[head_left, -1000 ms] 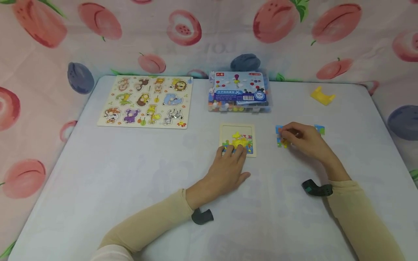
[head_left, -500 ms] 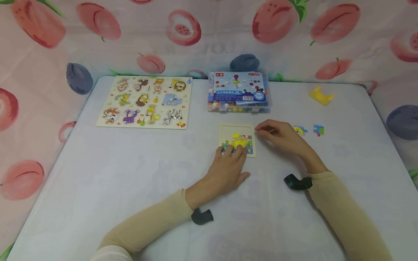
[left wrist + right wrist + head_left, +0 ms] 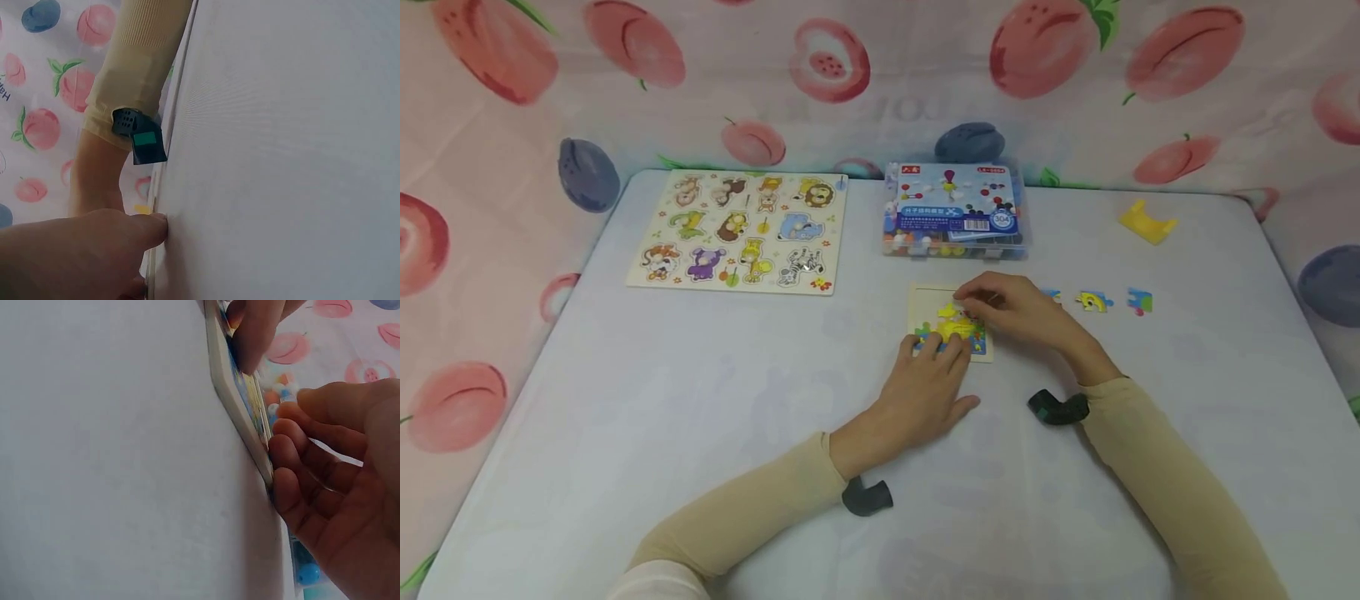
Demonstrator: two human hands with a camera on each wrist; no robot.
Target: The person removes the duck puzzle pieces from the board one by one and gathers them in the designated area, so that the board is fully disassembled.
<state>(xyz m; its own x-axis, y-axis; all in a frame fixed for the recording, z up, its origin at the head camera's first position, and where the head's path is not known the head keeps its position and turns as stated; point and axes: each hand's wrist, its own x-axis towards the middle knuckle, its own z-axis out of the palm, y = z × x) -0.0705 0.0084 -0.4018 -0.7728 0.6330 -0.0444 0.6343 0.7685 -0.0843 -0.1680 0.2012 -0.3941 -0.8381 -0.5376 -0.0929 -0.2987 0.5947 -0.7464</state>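
Observation:
A small wooden tray puzzle [image 3: 933, 294], partly filled with pieces of a yellow picture, lies mid-table. My left hand [image 3: 917, 400] rests its straight fingers on the puzzle's near edge, thumb spread to the side; the left wrist view catches that hand [image 3: 81, 250] from close by. Over the puzzle's upper right part is my right hand [image 3: 1026, 312], thumb and forefinger brought together. It appears to pinch a puzzle piece that is almost wholly hidden. In the right wrist view, the right hand's [image 3: 350, 481] other fingers curl loosely beside the tray's edge.
Loose puzzle pieces [image 3: 1093, 302] lie right of the tray, one partly behind the right hand. A clear box [image 3: 955, 208] of molecule-model parts stands behind. An animal board [image 3: 737, 233] lies back left; a yellow plastic part [image 3: 1147, 222] lies back right.
My right hand has moved left from the loose pieces to above the tray puzzle, uncovering pieces behind it. The left hand has kept its place on the puzzle.

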